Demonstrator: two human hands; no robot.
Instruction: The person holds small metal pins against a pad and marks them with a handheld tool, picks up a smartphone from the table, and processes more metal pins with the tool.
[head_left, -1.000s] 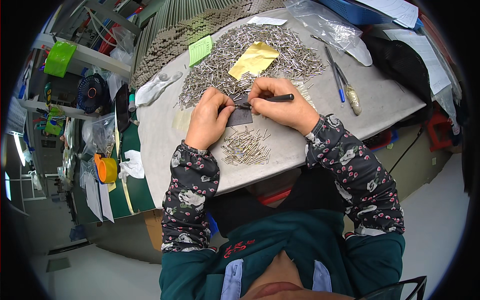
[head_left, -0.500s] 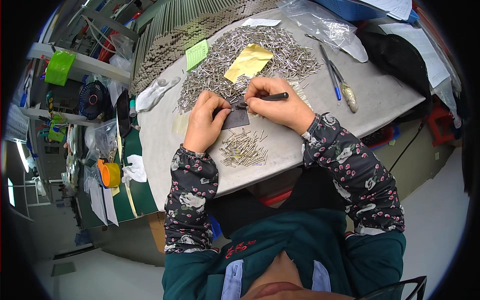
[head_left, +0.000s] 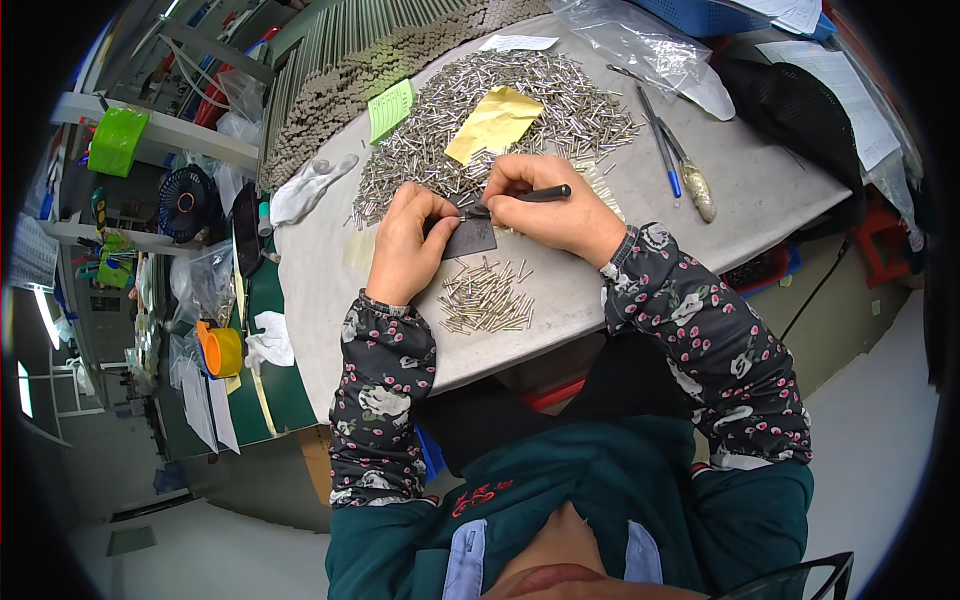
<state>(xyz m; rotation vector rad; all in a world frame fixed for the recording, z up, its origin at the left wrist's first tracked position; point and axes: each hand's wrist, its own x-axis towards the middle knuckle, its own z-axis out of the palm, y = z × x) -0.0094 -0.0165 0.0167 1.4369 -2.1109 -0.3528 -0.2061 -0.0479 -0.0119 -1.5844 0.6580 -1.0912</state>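
My right hand is closed round a black pen-shaped tool; its tip points left, toward my other hand. Thumb and fingers of my left hand pinch what looks like a small metal pin, mostly hidden, close to the tool's tip. Both hands work above a dark flat block lying on the grey table. In front of the block is a small heap of thin metal pins. Beyond my hands spreads a large pile of similar silvery pins.
A yellow paper and a green note rest on the large pile. To the right lie a blue pen and a pair of pliers-like tools. A white glove sits at left. Long grey rods are stacked at the back.
Both hands stay over the dark block, with only slight finger movement. The black tool has shifted very slightly left, while the whole view has moved a little.
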